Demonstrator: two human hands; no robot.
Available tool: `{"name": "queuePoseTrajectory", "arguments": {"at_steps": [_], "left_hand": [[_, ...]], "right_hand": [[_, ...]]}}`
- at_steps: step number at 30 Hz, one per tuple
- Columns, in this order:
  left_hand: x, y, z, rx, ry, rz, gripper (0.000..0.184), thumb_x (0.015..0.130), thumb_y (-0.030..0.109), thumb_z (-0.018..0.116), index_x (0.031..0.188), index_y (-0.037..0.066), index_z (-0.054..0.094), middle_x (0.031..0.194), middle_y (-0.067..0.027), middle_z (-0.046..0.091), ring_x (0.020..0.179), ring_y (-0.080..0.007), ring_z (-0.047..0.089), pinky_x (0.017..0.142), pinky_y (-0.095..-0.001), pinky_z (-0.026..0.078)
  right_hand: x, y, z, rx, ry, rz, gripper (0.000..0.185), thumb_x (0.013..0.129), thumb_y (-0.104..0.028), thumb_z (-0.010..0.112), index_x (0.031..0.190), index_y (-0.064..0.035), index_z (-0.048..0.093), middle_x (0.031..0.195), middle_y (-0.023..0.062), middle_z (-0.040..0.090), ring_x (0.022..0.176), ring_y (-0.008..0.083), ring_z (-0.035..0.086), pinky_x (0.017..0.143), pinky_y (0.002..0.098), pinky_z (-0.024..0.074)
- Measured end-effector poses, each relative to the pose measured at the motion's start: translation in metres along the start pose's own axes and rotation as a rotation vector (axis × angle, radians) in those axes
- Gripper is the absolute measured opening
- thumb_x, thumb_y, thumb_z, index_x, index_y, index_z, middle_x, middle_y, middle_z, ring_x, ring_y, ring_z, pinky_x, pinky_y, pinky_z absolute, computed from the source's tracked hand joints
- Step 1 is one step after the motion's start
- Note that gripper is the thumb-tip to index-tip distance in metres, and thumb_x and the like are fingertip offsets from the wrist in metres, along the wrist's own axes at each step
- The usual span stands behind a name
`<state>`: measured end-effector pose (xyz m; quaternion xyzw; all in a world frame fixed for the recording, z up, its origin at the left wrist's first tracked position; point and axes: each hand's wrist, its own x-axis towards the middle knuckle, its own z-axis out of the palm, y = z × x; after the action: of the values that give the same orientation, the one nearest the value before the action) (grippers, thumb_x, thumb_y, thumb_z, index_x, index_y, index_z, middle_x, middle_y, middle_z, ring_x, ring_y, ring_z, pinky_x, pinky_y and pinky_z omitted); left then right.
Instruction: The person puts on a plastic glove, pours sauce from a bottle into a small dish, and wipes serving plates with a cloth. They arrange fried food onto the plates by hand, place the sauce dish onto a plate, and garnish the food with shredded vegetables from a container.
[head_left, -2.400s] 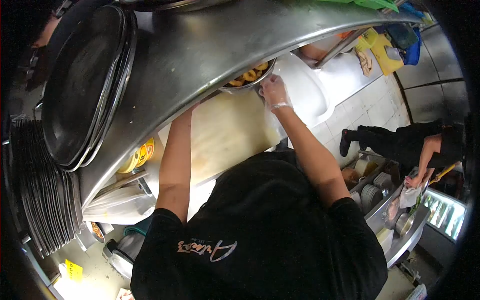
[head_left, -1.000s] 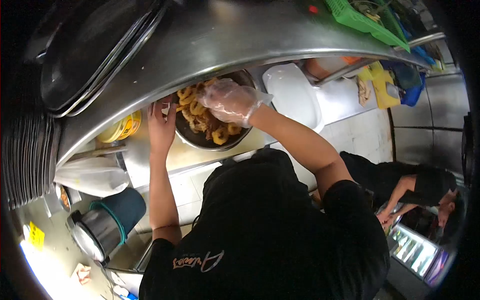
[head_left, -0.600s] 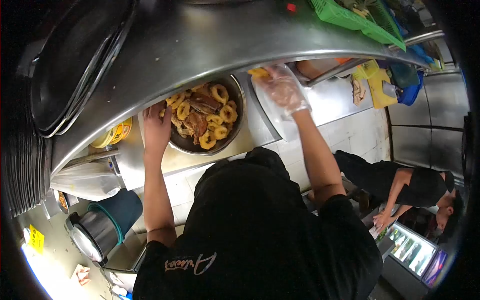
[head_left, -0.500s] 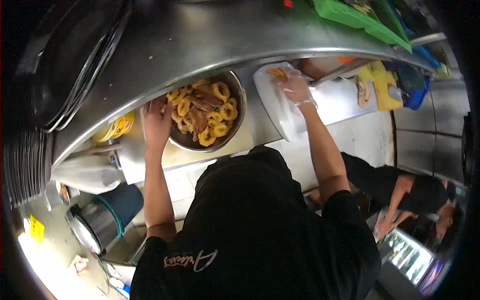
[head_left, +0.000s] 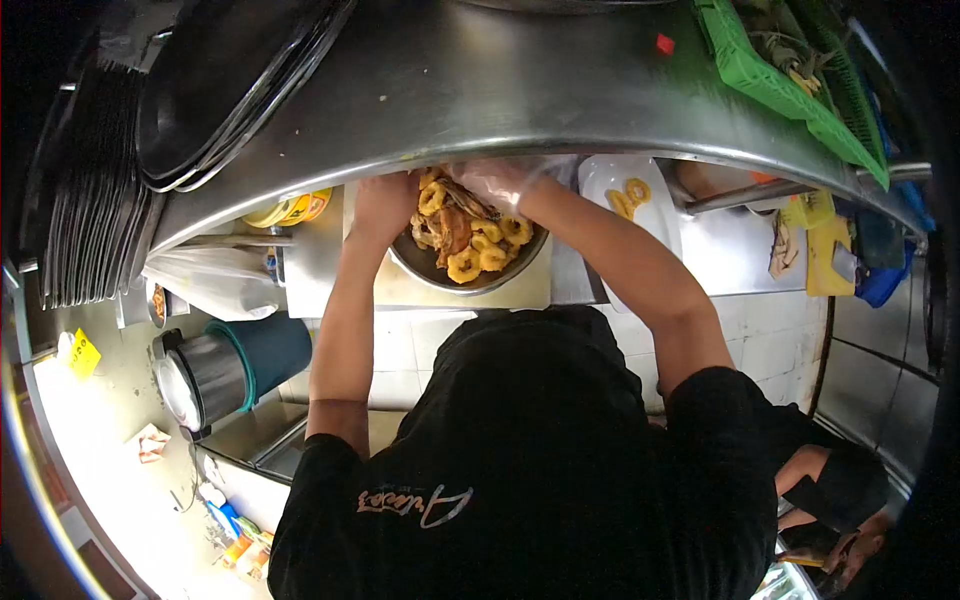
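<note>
A round metal pan (head_left: 463, 289) holds fried rings (head_left: 464, 265) and browned pieces of meat or fish (head_left: 455, 229). At the pan's left side is my left hand (head_left: 384, 208); its fingers are mostly hidden by the steel shelf edge and the food. My right hand (head_left: 492, 181), in a clear plastic glove, reaches over the far side of the pan. Shelf edge and blur hide its fingertips, so any food in them does not show. To the right, a white plate (head_left: 658, 225) bears a few fried rings (head_left: 630, 198), partly behind my right forearm.
A steel shelf (head_left: 480, 95) overhangs the work surface. The pan stands on a pale cutting board (head_left: 535, 285). Stacked dark trays (head_left: 100, 200) are at left, a green crate (head_left: 770, 85) at upper right. Another person (head_left: 840, 485) is at lower right.
My right hand has moved left from the white plate to the pan. Fried rings now lie on the plate, uncovered by the hand. My left hand stays by the pan while the view has shifted.
</note>
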<state>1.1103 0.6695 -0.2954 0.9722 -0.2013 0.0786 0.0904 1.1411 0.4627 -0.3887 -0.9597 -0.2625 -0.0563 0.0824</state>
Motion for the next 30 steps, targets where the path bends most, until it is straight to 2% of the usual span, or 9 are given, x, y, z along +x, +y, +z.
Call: {"name": "queuePoseTrajectory", "arguments": {"at_steps": [1,3,13,16,18,20,22,26,30], "left_hand": [[0.002,0.0,-0.002,0.015,0.002,0.041,0.034,0.092,0.023,0.06,0.116,-0.001,0.062,0.113,-0.0239,0.063,0.105,-0.0431,0.058,0.091,-0.0502,0.047],[0.001,-0.002,-0.005,0.044,0.003,0.116,0.037,0.092,0.026,0.061,0.117,-0.001,0.062,0.117,-0.0235,0.062,0.108,-0.0431,0.057,0.092,-0.0503,0.046],[-0.006,-0.017,0.006,0.021,-0.077,0.011,0.045,0.088,0.044,0.064,0.104,0.002,0.067,0.11,-0.0254,0.064,0.104,-0.0432,0.06,0.089,-0.0494,0.049],[0.0,-0.018,0.001,-0.018,0.015,-0.003,0.042,0.087,0.04,0.065,0.106,0.003,0.063,0.106,-0.0243,0.065,0.102,-0.0429,0.061,0.087,-0.0494,0.049],[0.001,-0.013,-0.004,-0.058,-0.13,-0.089,0.04,0.084,0.031,0.068,0.114,0.004,0.066,0.11,-0.0218,0.066,0.101,-0.0423,0.061,0.09,-0.0479,0.049],[0.0,-0.019,0.004,0.0,-0.072,0.071,0.035,0.087,0.028,0.065,0.11,0.003,0.066,0.105,-0.0223,0.067,0.097,-0.0428,0.062,0.084,-0.0495,0.05],[-0.004,-0.022,0.002,-0.024,0.025,0.154,0.033,0.088,0.027,0.065,0.108,0.002,0.066,0.102,-0.0232,0.067,0.094,-0.0432,0.062,0.081,-0.0507,0.05],[-0.013,-0.025,0.0,-0.037,0.024,0.019,0.029,0.089,0.023,0.065,0.106,0.0,0.065,0.098,-0.0247,0.067,0.088,-0.0455,0.063,0.077,-0.0508,0.051],[-0.012,-0.013,-0.015,-0.145,0.095,0.017,0.027,0.09,0.022,0.065,0.104,-0.002,0.065,0.094,-0.0262,0.067,0.085,-0.0468,0.063,0.074,-0.0491,0.051]], "right_hand": [[0.006,-0.004,-0.013,0.324,-0.083,0.023,0.043,0.102,-0.035,0.035,0.135,-0.014,0.052,0.142,0.0121,0.051,0.128,0.0317,0.049,0.11,0.0414,0.0368],[0.005,-0.017,-0.095,0.405,-0.201,0.11,0.042,0.102,-0.035,0.036,0.134,-0.0134,0.053,0.14,0.0115,0.053,0.129,0.0304,0.048,0.109,0.0403,0.0368],[0.013,-0.024,-0.109,0.293,-0.215,0.132,0.041,0.101,-0.033,0.038,0.126,-0.0054,0.054,0.13,0.0138,0.058,0.118,0.0295,0.054,0.103,0.0401,0.0408],[0.012,-0.023,-0.11,0.292,-0.189,0.093,0.041,0.101,-0.034,0.037,0.125,-0.0053,0.054,0.129,0.0136,0.059,0.116,0.0298,0.055,0.102,0.0409,0.0419],[0.001,-0.021,-0.121,0.27,-0.164,0.081,0.042,0.101,-0.035,0.037,0.124,-0.0052,0.054,0.128,0.0135,0.06,0.115,0.03,0.056,0.101,0.0414,0.0426],[-0.023,-0.018,-0.138,0.257,-0.132,0.121,0.042,0.101,-0.036,0.036,0.123,-0.0051,0.054,0.127,0.0134,0.06,0.114,0.0302,0.057,0.101,0.0419,0.0434],[-0.055,0.002,-0.144,0.289,-0.108,0.283,0.038,0.098,-0.033,0.043,0.122,-0.008,0.057,0.123,0.0139,0.062,0.109,0.0309,0.059,0.096,0.0419,0.046],[-0.145,0.052,-0.153,0.388,-0.049,0.567,0.032,0.092,-0.028,0.058,0.121,-0.0138,0.063,0.115,0.0148,0.065,0.099,0.0321,0.064,0.087,0.0419,0.0513],[-0.226,0.123,-0.065,0.285,0.101,0.343,0.031,0.091,-0.029,0.059,0.119,-0.0168,0.065,0.108,0.0163,0.067,0.099,0.0338,0.064,0.085,0.043,0.0508]]}}
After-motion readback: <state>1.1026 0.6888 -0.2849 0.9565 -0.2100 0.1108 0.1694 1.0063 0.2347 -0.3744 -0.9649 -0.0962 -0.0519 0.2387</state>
